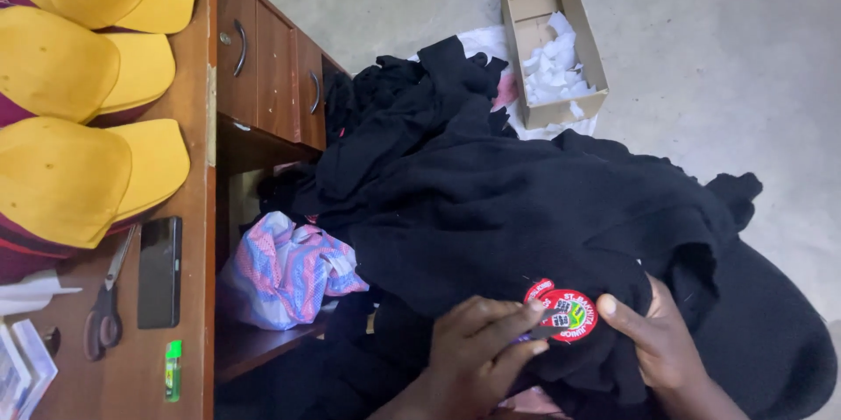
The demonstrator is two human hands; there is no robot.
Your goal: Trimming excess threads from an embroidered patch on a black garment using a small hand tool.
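Head camera: left hand (477,354) pinches a small dark tool against the red badge (565,313) on black cloth (491,210); right hand (657,341) grips that cloth beside it. Farther off, yellow caps (79,78) sit on the desk (193,122), and a cardboard box (552,35) on the floor.

A pale grey concrete floor (701,52) fills the far side of the view, scuffed and evenly lit by soft, flat light. Well beyond the fingers, an open cardboard box (574,35) stands on it, with crumpled white paper scraps (554,65) inside. Off to the fingers' left stands a brown wooden desk (197,166) with worn edges. Its drawer fronts (272,65) carry curved metal handles (240,48), and an open shelf (254,345) sits below the desktop, level with the fingers. No walls or windows show.
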